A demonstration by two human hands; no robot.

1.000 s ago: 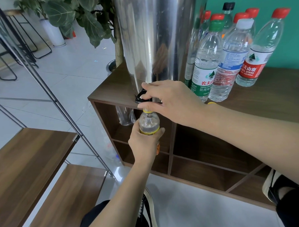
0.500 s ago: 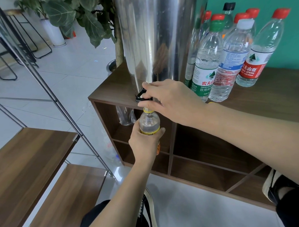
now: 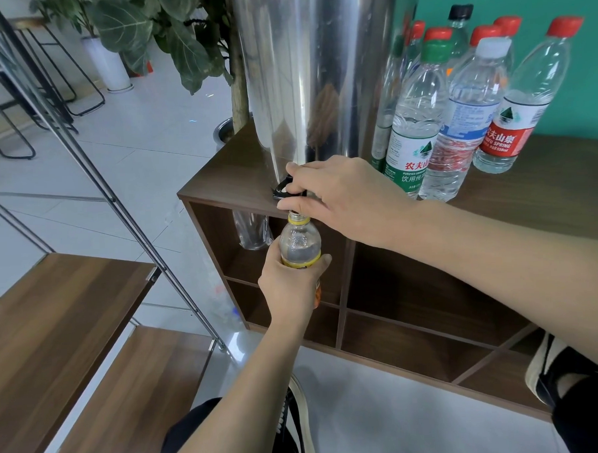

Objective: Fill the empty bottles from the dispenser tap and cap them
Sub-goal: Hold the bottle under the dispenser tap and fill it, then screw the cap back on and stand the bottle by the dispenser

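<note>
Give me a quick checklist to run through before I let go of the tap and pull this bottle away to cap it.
1. Bottle mouth under the spout: ok, the small bottle sits with its neck right below the black tap lever.
2. Hold on the bottle: ok, the left hand wraps its lower body.
3. Hold on the tap: ok, the right hand has fingers on the lever.
4. Fill level: cannot tell exactly; liquid shows up to about the shoulder, the rest hidden by the hand.
5. Water flow stopped: cannot tell, the stream is hidden.
6. Cap for this bottle within reach: cannot tell, no loose cap shows on the cabinet top.
</note>
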